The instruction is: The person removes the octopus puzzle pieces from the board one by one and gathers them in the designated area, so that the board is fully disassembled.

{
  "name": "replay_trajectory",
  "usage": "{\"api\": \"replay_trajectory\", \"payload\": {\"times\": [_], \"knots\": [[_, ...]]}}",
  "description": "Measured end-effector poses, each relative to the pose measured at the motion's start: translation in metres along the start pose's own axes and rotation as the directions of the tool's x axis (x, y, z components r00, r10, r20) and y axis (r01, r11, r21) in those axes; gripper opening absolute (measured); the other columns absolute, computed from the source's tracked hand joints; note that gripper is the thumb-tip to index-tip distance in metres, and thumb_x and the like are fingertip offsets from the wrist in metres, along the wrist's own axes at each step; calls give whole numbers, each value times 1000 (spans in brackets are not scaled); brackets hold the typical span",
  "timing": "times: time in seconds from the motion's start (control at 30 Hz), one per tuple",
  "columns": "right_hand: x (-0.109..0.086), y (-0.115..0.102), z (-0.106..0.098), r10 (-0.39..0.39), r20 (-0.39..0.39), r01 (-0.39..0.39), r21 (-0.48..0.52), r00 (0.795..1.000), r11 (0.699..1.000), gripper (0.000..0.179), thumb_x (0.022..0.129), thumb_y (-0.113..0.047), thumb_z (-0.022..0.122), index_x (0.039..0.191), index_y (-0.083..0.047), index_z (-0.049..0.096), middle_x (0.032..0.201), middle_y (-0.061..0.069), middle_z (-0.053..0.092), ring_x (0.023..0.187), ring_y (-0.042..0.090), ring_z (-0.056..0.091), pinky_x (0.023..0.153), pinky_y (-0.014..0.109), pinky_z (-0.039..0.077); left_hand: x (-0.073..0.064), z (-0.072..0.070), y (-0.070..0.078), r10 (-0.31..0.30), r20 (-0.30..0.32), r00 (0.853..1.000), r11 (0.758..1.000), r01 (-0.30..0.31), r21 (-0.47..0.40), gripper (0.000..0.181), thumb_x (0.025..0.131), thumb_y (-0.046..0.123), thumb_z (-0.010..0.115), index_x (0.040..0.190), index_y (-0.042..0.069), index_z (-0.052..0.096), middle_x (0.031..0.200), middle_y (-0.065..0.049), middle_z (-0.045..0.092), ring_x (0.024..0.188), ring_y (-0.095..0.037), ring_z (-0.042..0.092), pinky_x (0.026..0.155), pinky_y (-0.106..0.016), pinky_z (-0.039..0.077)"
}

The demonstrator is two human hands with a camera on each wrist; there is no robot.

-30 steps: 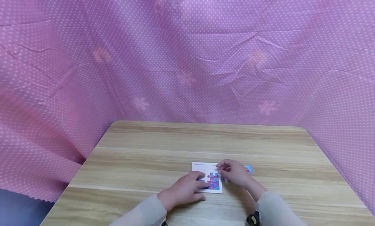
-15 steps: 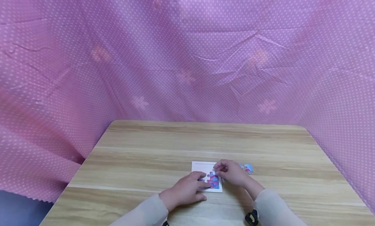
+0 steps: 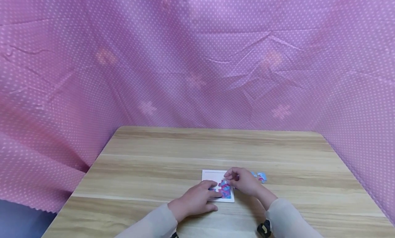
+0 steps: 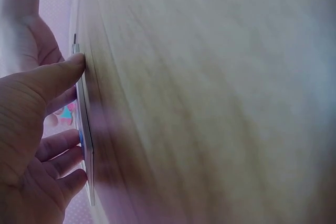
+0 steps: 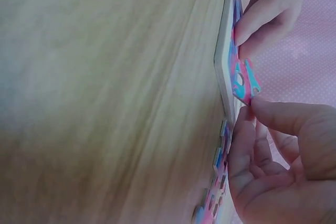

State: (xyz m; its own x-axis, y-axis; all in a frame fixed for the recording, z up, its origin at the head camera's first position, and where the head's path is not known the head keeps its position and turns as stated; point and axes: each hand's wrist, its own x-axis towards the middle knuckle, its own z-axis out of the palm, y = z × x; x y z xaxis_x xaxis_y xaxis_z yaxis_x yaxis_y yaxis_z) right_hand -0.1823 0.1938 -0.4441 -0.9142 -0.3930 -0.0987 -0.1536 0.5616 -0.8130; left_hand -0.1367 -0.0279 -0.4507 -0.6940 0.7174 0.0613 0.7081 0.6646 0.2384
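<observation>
A white puzzle tray (image 3: 213, 175) lies on the table, with joined blue, pink and purple pieces (image 3: 226, 194) at its near right. My left hand (image 3: 197, 199) rests over its near left part, fingers fairly straight and spread. In the left wrist view, that thumb (image 4: 63, 74) touches the tray's edge. My right hand (image 3: 245, 182) pinches a pink and turquoise puzzle piece (image 5: 245, 81) between thumb and fingertips. The held piece is tilted close above the tray's right side. Part of the picture is hidden under my left fingers.
Loose puzzle pieces (image 3: 261, 177) lie right of the tray, partly behind my right hand. In the right wrist view several pieces (image 5: 214, 195) line up along the table by that hand. Pink dotted cloth (image 3: 197, 76) hangs behind the wooden table (image 3: 154, 162).
My right hand has shifted slightly left, bringing the pinched puzzle piece over the tray's right side. More loose pieces show behind it. My left hand has hardly moved.
</observation>
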Motion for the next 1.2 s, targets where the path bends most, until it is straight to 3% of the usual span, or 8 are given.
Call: {"api": "replay_trajectory", "payload": {"times": [0.33,0.47,0.6,0.93,1.2], "knots": [[-7,3,2,-18,21,18,11,1000,1000,12,87,-4,65,94,-12,69,81,-2,62,73,16,55,62,27,49,-5,0,4,9,3,1000,1000,-9,3,43,84,42,70,124,26,66,131,-11,51,122,-22,47,99,-31,42],[-13,3,-2,-20,-5,20,19,1000,1000,11,88,-7,65,97,-11,69,83,-2,63,76,16,58,66,29,50,-7,1,5,15,3,1000,1000,-15,5,42,85,43,69,124,27,66,131,-11,52,122,-22,47,98,-31,43],[-20,5,-11,-18,-38,19,29,999,999,11,89,-10,66,99,-10,69,86,-2,64,82,16,59,73,33,51,-10,1,8,11,5,1000,1000,-11,-3,41,85,42,69,123,27,66,131,-11,52,122,-22,47,97,-31,43],[-34,20,-36,57,-75,-50,86,996,995,13,87,-6,66,100,-5,69,87,3,64,79,19,59,65,30,51,-12,-3,11,-16,15,1000,1000,16,-11,41,84,42,70,123,29,66,131,-10,52,122,-22,47,99,-30,41],[-46,35,-55,55,-36,-52,86,998,995,15,87,-5,65,101,-2,67,85,5,63,79,21,58,64,30,53,-11,-2,10,-21,14,1000,1000,20,1,41,84,43,70,122,29,67,131,-10,52,122,-22,47,99,-30,41]]}}
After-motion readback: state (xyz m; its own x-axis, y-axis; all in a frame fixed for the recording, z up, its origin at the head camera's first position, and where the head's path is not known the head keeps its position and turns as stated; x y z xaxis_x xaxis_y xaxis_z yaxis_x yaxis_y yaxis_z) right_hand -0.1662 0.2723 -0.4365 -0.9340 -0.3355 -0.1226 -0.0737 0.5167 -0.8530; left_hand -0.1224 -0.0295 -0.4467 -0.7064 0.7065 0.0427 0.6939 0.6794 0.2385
